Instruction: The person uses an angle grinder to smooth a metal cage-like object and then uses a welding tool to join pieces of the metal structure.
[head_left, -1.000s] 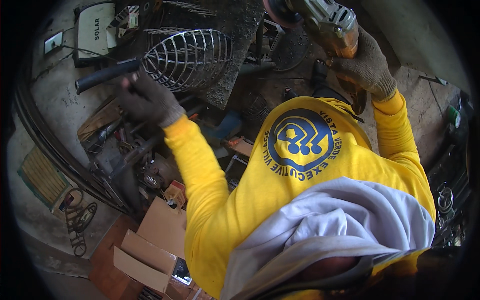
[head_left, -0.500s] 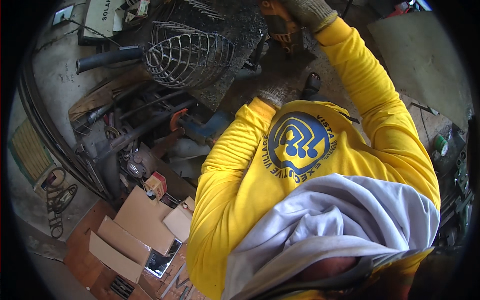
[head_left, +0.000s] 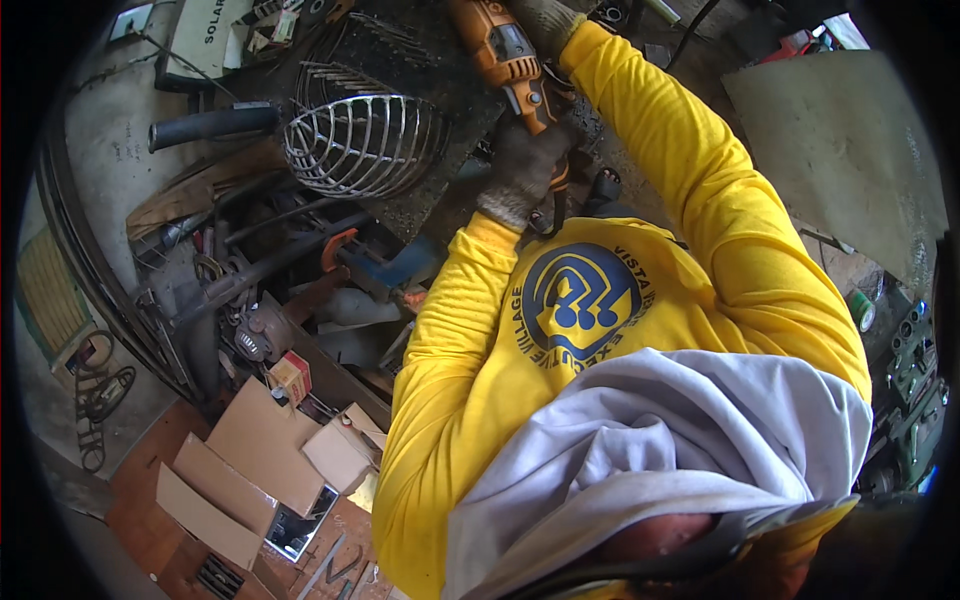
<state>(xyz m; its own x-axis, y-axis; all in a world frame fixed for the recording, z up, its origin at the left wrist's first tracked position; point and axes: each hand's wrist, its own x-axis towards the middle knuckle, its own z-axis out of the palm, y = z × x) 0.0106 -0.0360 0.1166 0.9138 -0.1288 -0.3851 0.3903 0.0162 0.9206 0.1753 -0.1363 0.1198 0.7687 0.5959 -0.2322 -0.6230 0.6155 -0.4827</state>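
Cluttered workbench [head_left: 420, 200]; both gloved hands, left [head_left: 525, 165] and right [head_left: 535, 15], grip an orange grinder [head_left: 505, 60].

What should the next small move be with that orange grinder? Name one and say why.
Probably swing the orange grinder left toward the wire cage. Both gloved hands grip the tool, left hand low on the body, right hand at the top, while the cage lies apart on the dark bench.

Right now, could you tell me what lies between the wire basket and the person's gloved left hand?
In the head view, only a bare stretch of dark, gritty workbench separates the wire basket from the left hand, which grips the orange power tool.
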